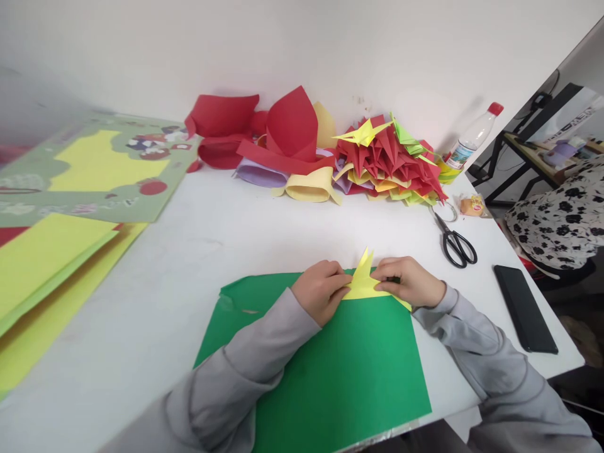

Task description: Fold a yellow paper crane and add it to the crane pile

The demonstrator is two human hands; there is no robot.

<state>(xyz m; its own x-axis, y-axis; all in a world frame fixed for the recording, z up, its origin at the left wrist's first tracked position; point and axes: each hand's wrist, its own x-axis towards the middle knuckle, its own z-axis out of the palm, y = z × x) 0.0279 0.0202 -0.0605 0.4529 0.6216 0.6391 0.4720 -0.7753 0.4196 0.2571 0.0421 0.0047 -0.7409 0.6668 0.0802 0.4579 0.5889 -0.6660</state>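
Between my hands is a piece of folded yellow paper (pixel 364 283), with two thin points standing up from its middle. My left hand (pixel 323 288) pinches its left part between thumb and fingers. On the other side, my right hand (pixel 408 280) grips the right part, and a yellow tip shows below that hand. The folded paper is over the far edge of a green sheet (pixel 349 365), which lies flat under my forearms. The sheet's far left corner is creased.
Black-handled scissors (pixel 457 246) and a black phone (pixel 525 308) lie at right. Along the wall stand red paper shapes (pixel 292 126), a pile of folded paper (pixel 384 157) and a bottle (pixel 467 141). Yellow sheets (pixel 51 264) are at left. A person in floral clothing (pixel 561 214) is at far right.
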